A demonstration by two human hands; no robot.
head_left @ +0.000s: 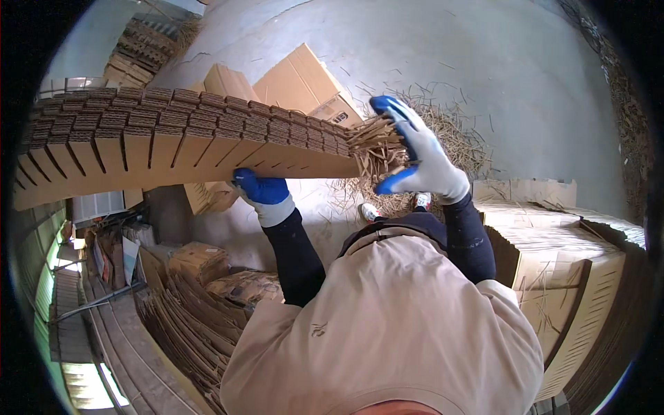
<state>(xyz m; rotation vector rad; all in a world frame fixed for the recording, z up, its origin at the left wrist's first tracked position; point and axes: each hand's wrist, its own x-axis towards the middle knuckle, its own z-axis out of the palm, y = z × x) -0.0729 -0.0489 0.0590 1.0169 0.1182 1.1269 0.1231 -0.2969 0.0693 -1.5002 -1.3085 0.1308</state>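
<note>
Many flat brown cardboard sheets [173,149] sit in one thick bundle, held up in the air at chest height. The left hand [261,188] grips its bottom edge from below. The right hand [415,155], fingers spread, presses on the frayed scraps [377,149] at the bundle's end. I think the scraps are being pulled off; next, a firm tug. More stacks [553,242] stand close by.

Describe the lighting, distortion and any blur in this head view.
Head view: strong fisheye, so the cardboard bundle bows and black corners frame the picture; sunlight brightens the concrete floor, the lower left lies in shade; the right hand and left hand look sharp.
</note>
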